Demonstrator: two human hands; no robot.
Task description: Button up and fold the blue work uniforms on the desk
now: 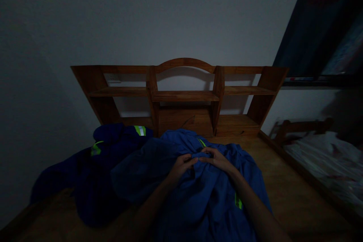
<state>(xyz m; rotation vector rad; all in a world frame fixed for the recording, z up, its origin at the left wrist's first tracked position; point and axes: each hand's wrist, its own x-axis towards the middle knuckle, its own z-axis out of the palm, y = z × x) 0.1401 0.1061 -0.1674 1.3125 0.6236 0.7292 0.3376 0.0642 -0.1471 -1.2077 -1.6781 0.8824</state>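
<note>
Deep blue cloth lies bunched at the left as a dark garment (110, 162), its folds reaching down toward the near edge of the picture; yellow-green bands with a paler middle (140, 131) show on it, and behind it rises a pale wall (42, 64). Next to it, touching along its right side, a lighter blue garment (210, 189) is spread in loose wrinkles over the centre of a wooden surface (279, 159), in front of a brown wooden shelf unit (184, 95) with an arched top rail and open compartments. On this lighter garment the left hand (182, 163) pinches a fold narrowly between thumb and fingers. Just beside it, the right hand (217, 158) grips the same raised fold, thumb below and fingers curled over the top, the fingertips of the two hands close together. Yellow-green strips (238, 201) show near the right hand and under the right forearm. Farther right, bare wood runs to a dark raised edge board (306, 181), and beyond that lies crumpled whitish sheeting (326, 159), its contents too dim to tell. Above it hangs a dark curtain (312, 26).
</note>
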